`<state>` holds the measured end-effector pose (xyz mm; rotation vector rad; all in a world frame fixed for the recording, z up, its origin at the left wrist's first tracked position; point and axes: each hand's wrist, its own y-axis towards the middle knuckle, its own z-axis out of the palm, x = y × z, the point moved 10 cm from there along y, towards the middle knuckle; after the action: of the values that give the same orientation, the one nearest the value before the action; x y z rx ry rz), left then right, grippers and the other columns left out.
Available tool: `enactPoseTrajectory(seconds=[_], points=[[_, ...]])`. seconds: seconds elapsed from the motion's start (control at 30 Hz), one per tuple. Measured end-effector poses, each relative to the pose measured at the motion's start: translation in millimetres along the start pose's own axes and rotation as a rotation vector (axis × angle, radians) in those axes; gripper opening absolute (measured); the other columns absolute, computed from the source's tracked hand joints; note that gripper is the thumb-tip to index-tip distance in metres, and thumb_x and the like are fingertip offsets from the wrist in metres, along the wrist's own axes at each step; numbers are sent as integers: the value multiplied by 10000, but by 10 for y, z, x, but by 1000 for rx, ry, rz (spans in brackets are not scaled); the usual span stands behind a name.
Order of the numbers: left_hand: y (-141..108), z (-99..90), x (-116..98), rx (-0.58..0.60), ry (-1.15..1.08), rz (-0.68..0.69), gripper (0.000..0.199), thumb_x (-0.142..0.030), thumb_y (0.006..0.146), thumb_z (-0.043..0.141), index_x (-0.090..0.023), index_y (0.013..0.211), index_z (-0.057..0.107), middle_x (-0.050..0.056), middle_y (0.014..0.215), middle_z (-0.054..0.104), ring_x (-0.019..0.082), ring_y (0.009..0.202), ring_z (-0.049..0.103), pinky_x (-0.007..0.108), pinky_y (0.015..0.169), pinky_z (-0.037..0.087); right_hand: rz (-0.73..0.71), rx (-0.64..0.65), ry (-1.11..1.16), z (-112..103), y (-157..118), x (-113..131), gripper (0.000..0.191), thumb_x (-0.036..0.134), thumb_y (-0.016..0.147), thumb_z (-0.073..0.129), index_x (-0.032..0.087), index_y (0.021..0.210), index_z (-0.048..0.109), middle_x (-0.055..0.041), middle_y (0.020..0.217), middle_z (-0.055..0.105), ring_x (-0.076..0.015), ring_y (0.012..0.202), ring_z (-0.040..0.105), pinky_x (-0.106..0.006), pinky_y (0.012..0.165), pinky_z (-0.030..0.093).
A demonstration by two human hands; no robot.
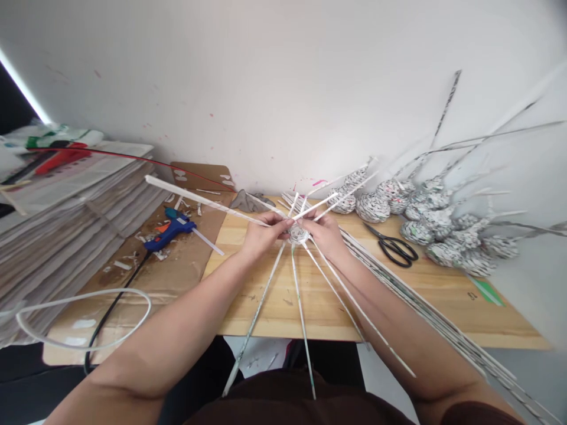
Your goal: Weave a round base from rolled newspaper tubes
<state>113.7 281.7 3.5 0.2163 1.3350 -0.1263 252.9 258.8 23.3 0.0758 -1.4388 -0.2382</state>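
Between my two hands is a small round woven paper piece (299,234), with several long rolled-paper strips radiating from it. My left hand (267,232) pinches its left edge, where one long white paper strip (199,198) runs out to the upper left. On the other side my right hand (326,231) grips the weave's right edge, fingers closed near the crossing strips. Several strips hang toward my body, past the table's front edge. Fingertips of both hands partly cover the weave.
Black scissors (396,248) lie right of my hands, beside a bundle of paper rolls (411,298). Several woven paper balls (452,230) cluster at the right. At left are a blue glue gun (170,233) on cardboard (181,283) and a newspaper stack (88,218).
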Motion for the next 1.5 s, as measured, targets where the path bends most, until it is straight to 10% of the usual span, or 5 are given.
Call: enactPoseTrajectory(seconds=[0.37, 0.67, 0.87, 1.3, 1.5], points=[[-94, -7, -170, -87, 97, 130, 319, -429, 638, 779, -150, 637, 624, -3, 577, 594, 116, 508, 563, 238, 523, 514, -177, -106, -13, -17, -109, 221, 136, 322, 720, 709, 209, 725, 636, 12, 701, 630, -154, 688, 591, -302, 687, 466], [-21, 4, 142, -34, 52, -70, 324, -385, 545, 828, -135, 626, 639, -6, 596, 578, 110, 537, 544, 258, 539, 538, -301, -68, -795, -58, -73, 323, 278, 424, 847, 577, 237, 978, 737, -73, 977, 718, -257, 918, 638, -417, 874, 471], [-19, 24, 234, -6, 104, -81, 286, -379, 585, 805, -137, 642, 665, -7, 599, 571, 107, 540, 534, 253, 551, 526, -435, -242, -1243, -50, -210, 515, 611, 508, 798, 619, 215, 1332, 572, -173, 1477, 396, -449, 1415, 176, -633, 1063, 225], [-176, 257, -62, 81, 588, 268, 146, -235, 752, 603, -179, 688, 721, 5, 575, 628, 127, 529, 511, 221, 536, 360, -465, -74, -1045, 44, -145, 458, 175, 419, 755, 684, 263, 708, 748, -65, 1136, 682, -361, 1358, 329, -604, 1105, 118], [-131, 168, 25, 36, 492, 166, 149, -273, 730, 633, -158, 642, 672, -5, 511, 579, 118, 473, 495, 219, 481, 371, -441, -43, -940, 99, -129, 439, 385, 432, 760, 674, 253, 1099, 699, -89, 1296, 596, -318, 1289, 446, -516, 1076, 306]])
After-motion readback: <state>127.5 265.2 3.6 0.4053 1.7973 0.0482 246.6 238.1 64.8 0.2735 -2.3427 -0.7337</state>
